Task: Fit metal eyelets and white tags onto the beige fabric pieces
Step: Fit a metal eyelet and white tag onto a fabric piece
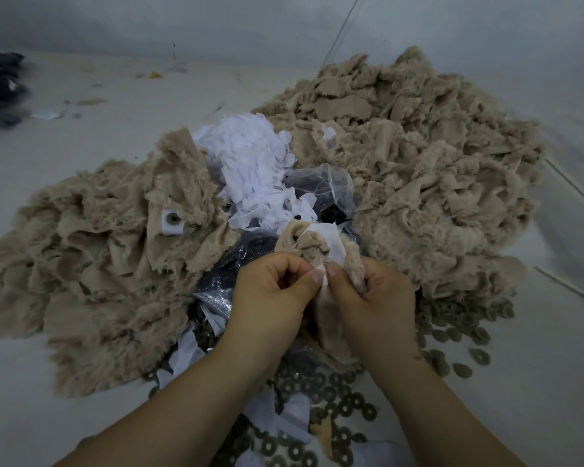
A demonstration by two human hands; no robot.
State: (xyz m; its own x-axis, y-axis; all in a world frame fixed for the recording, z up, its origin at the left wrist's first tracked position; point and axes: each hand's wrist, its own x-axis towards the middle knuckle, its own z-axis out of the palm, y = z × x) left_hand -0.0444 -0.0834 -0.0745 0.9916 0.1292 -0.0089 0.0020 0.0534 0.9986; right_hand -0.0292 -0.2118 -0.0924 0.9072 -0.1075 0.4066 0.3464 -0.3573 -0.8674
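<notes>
Right, you're sitting w/ shaggy beige fabric piles (418,170) flanking you, fuzzy and frayed; white tags (250,170) are lying heaped btwn them, thin and papery. Flat ring eyelets (344,399) are spilling under your wrists. Your left hand (270,294) and right hand (375,298) are both pinching one beige piece (312,246) w/ a white tag (332,244). Keep thumbs close, tag flat against the backing.

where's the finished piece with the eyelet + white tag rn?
Head view, left of centre: the finished piece lies atop the left beige fabric pile, just left of the white tags heap.
</notes>
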